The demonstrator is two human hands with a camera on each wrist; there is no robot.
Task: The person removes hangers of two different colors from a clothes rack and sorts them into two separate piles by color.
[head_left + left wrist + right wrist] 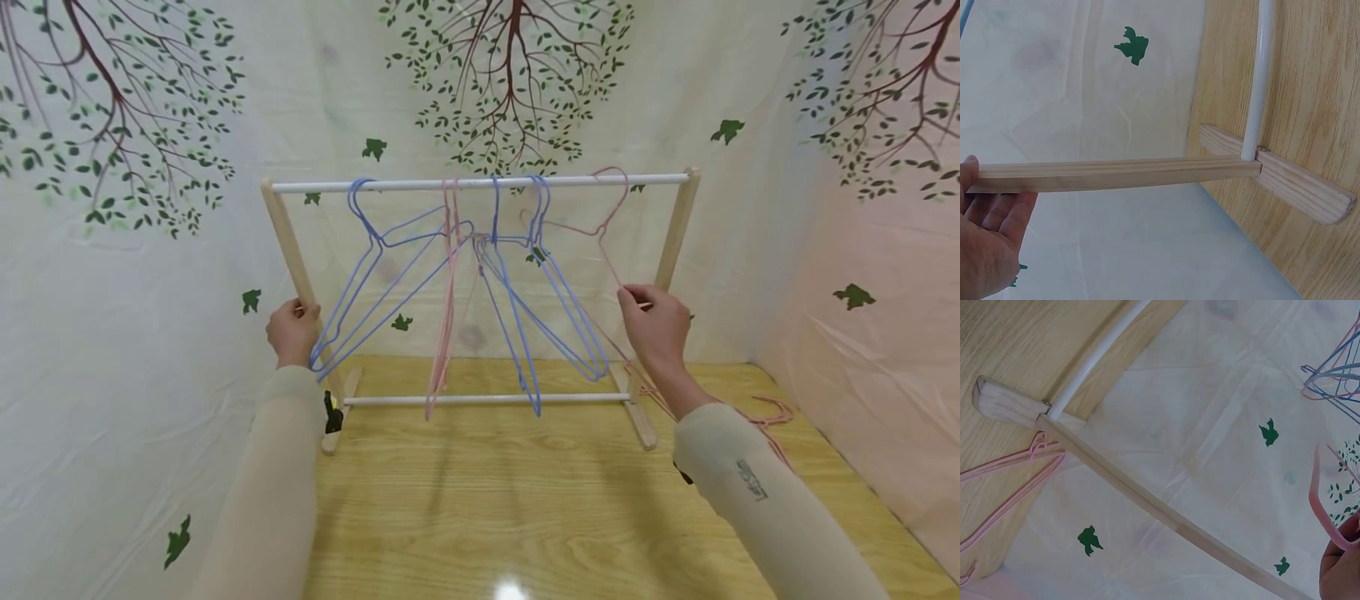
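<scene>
My left hand (292, 332) grips the left wooden post (1116, 175) of a small clothes rack, thumb on one side and fingers on the other. With its thumb and fingertips my right hand (658, 323) pinches the sloping arm of a pink clothes hanger (602, 229) near the right post (677, 229). That hanger's hook is at the white top rail (315, 186); whether its weight rests there I cannot tell. Several blue hangers (372, 237) and a bunch of pink hangers (450, 300) hang further left along the rail.
More pink hangers (1007, 465) lie on the wood-grain table (480, 500), beyond the rack's right foot (641, 423). A white lower bar (480, 400) joins the feet. Pale cloth (322, 100) with printed trees and leaves encloses the back and sides.
</scene>
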